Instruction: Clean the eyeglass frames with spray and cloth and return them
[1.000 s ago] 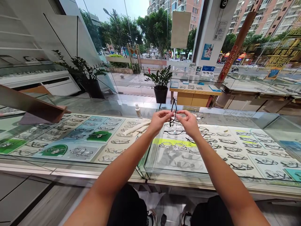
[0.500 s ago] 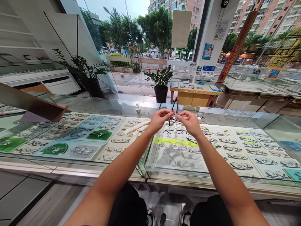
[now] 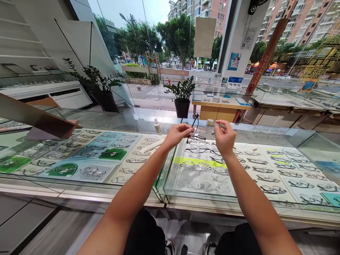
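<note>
Above the glass display counter, my left hand (image 3: 177,135) pinches a black eyeglass frame (image 3: 196,122), held up on its side with a temple pointing down. To its right, apart from the frame, my right hand (image 3: 225,137) is closed, fingertips together. A small thin object with a pale, clear-looking end (image 3: 210,120) juts out leftward from those fingertips; its kind is too small to tell. A white spray bottle (image 3: 157,125) stands on the glass left of my hands. Near my left forearm lies an off-white cloth (image 3: 152,146), partly covered by the arm.
Under the counter glass (image 3: 166,184) lie rows of eyeglasses (image 3: 198,165). A brown slanted panel (image 3: 39,117) reaches in from the left. Beyond the counter stand a potted plant (image 3: 182,106) and a wooden table (image 3: 220,108) with more glasses.
My right hand has come away from the black frame, moving right with the small thin object at its fingertips. My left hand still holds the frame, now tilted more.
</note>
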A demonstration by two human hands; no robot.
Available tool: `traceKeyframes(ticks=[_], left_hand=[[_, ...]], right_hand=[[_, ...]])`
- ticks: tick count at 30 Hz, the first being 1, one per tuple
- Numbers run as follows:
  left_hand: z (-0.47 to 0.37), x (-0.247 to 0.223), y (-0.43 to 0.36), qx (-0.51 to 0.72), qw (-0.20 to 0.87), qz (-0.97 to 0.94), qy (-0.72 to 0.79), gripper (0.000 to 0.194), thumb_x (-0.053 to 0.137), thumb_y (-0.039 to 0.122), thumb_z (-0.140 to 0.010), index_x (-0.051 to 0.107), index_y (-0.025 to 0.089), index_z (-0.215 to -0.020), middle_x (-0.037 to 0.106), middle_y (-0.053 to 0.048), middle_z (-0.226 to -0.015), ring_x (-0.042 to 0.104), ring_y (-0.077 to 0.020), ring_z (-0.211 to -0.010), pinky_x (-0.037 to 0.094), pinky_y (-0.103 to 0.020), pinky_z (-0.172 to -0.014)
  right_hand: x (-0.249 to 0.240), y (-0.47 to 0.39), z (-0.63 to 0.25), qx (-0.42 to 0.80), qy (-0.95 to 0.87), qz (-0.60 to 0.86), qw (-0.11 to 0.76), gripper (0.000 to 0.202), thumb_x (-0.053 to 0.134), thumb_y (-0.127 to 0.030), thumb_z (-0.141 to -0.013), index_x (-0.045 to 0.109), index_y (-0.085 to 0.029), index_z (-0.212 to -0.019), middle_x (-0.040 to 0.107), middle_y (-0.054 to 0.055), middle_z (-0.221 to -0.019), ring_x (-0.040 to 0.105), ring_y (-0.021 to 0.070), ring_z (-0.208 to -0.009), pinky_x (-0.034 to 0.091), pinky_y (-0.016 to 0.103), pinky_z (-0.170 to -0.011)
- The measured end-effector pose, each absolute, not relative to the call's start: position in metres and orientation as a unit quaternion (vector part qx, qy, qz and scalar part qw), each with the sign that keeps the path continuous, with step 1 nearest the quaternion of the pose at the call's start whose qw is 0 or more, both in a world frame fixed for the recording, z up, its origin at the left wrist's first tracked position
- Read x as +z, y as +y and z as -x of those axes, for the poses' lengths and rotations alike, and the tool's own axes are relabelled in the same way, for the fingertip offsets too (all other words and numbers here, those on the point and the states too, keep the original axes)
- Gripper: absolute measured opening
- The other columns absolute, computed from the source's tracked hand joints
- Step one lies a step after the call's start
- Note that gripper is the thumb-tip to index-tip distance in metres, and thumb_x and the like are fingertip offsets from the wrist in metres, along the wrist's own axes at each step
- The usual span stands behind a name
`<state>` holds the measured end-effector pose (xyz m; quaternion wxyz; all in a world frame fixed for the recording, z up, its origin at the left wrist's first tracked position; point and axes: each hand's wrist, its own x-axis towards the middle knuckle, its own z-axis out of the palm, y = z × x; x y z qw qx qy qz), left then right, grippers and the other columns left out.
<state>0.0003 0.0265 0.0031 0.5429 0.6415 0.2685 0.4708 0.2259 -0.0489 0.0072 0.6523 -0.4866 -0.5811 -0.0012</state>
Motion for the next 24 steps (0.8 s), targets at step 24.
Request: traceKeyframes(ticks=[24], left_hand=[[-0.011,-0.002,0.026,0.566,0.5,-0.601,0.264,0.049,0.097,0.06,-0.07,0.083,0.017,-0.09,0.08,-0.007,-0.093,0.073,-0.0179,-0.083,0.064,-0.034,-0.082]], right_hand=[[-0.001,-0.05,-0.209,0.024,-0.655,0.558,0.51,0.042,0.052,-0.044,-0.1,0.083,-0.02,-0.115,0.042,-0.006,-0.053,0.039,0.0158,-0.051,0.033,0.031,-0.063]])
